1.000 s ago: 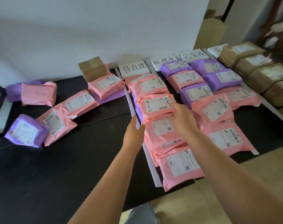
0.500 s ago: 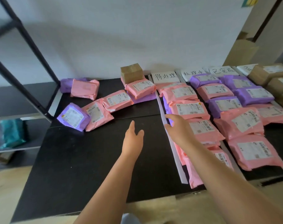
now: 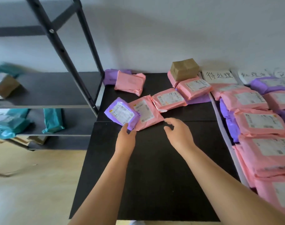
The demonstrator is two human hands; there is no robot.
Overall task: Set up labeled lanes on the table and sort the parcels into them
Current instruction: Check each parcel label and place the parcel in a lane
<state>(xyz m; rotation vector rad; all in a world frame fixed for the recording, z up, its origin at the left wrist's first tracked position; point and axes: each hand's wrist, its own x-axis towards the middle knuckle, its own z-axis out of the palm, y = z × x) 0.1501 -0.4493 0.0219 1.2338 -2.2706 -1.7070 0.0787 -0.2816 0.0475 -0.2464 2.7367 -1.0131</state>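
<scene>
Both hands had left the stacked parcels in the right lane for the unsorted cluster farther left on the table, the left hand touching the near corner of the purple parcel, grip unconfirmed, and the right hand hovering spread and empty beside the pink parcel, indicating another pick was starting.

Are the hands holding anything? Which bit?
The left hand seems to pinch the near corner of the purple plastic parcel with a white label. The right hand is open, holding nothing.
</scene>
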